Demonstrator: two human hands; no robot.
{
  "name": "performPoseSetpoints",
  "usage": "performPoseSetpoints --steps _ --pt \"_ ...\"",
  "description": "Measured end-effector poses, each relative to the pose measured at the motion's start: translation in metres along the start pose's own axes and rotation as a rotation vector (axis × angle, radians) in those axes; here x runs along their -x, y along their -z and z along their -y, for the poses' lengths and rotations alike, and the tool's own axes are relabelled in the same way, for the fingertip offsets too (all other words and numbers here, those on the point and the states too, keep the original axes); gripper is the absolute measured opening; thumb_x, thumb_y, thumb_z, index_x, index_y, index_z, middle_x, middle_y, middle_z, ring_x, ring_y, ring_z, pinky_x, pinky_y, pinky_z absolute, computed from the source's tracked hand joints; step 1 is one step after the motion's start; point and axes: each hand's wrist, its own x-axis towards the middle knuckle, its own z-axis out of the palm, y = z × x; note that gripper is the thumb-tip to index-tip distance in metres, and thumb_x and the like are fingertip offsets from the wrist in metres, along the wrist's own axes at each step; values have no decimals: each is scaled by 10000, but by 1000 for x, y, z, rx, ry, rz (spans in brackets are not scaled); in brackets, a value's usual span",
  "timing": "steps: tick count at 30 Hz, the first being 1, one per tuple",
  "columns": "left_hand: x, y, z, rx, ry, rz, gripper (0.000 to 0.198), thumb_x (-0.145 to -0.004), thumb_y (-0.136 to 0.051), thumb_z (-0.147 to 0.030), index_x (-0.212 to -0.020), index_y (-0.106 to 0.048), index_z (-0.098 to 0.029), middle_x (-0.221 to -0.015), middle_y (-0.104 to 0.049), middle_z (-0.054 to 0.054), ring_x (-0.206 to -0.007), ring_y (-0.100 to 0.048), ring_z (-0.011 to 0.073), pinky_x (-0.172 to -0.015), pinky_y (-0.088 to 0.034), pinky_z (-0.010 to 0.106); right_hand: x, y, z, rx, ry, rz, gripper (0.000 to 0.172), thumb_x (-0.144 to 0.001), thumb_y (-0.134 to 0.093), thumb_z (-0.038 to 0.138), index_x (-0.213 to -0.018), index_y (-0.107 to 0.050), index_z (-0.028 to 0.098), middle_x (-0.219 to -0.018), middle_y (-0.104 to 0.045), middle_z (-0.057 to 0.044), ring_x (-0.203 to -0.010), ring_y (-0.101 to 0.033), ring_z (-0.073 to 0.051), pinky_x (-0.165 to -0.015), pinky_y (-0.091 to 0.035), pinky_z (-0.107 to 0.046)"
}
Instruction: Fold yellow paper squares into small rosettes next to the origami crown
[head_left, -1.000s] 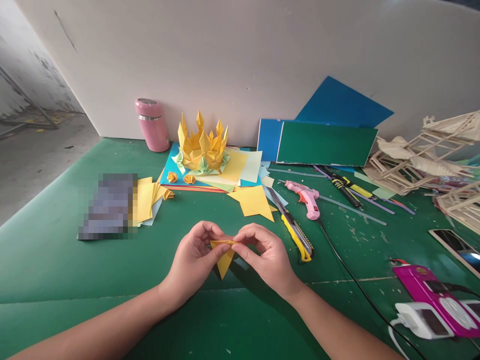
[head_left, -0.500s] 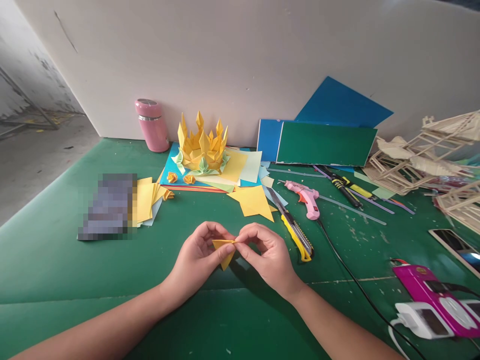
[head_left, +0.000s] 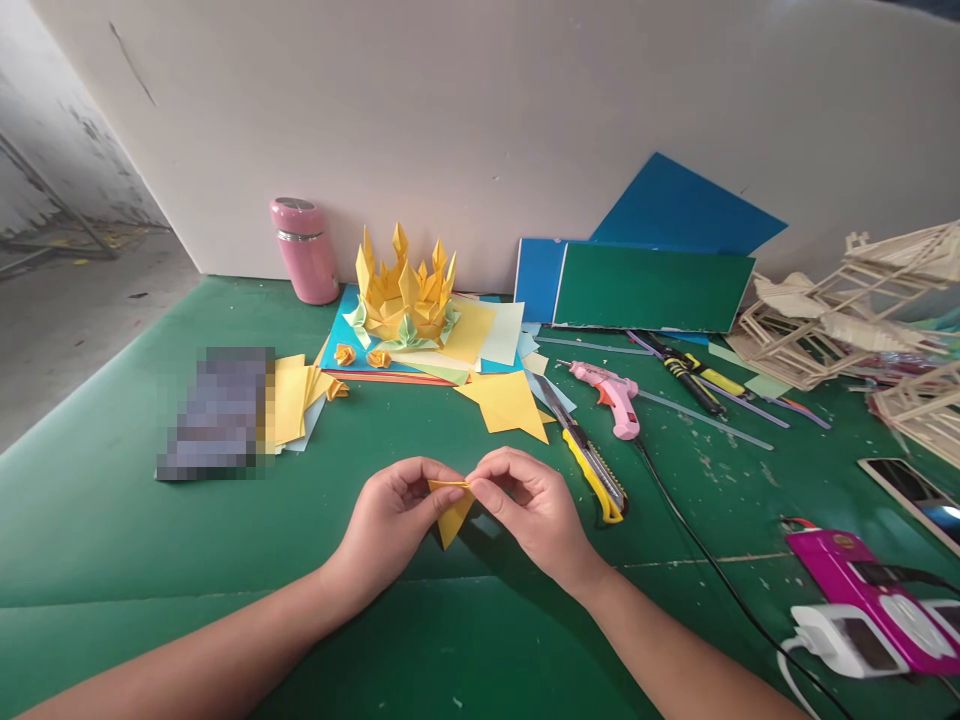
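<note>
Between my two hands is a small folded piece of yellow paper (head_left: 453,522), its pointed end hanging down over the green table. My left hand (head_left: 396,512) pinches its upper edge between thumb and fingers. My right hand (head_left: 529,510) grips the right-hand corner with thumb and forefinger, the fingertips of both hands almost meeting. Parts of the folds are hidden behind my fingers. Beyond my hands lie loose yellow paper squares (head_left: 508,405) and a yellow utility knife (head_left: 592,470). A yellow folded-paper crown (head_left: 409,300) with pale green pieces stands farther back.
A pink glue gun (head_left: 613,398) trails a black cord on the right. Near the right edge are a magenta power strip (head_left: 840,570) and a phone (head_left: 911,500). Wooden stick models (head_left: 825,310) sit behind them. At the back left stands a pink flask (head_left: 306,255).
The yellow paper has turned slightly, so more of its hanging face shows below my fingers. My left fingers have come down a little; the right hand has barely shifted.
</note>
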Motion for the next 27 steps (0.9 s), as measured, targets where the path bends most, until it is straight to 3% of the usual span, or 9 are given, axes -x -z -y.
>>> performPoseSetpoints --steps 8,18,27 --pt "-1 0 2 30 21 18 142 -636 -733 -303 -641 -677 -174 -651 -693 0 -636 -622 145 -623 -518 243 0 0 1 70 78 -23 132 -815 -613 214 -685 -618 191 -684 -616 -11 -641 -574 -138 -593 -490 -246" --pt "0 -2 0 83 99 45 184 -588 -768 -292 -642 -641 -171 -588 -673 -33 -569 -614 115 -553 -500 204 2 -1 -1 226 153 -43 187 -874 -511 231 -695 -557 204 -675 -572 -7 -630 -540 -149 -596 -465 -268" --pt "-1 -1 3 102 5 35 202 -640 -752 -317 -677 -620 -168 -653 -663 -20 -612 -597 106 -575 -492 201 1 -2 0 207 139 -40 107 -834 -592 225 -728 -599 207 -686 -614 -6 -625 -566 -142 -589 -481 -255"
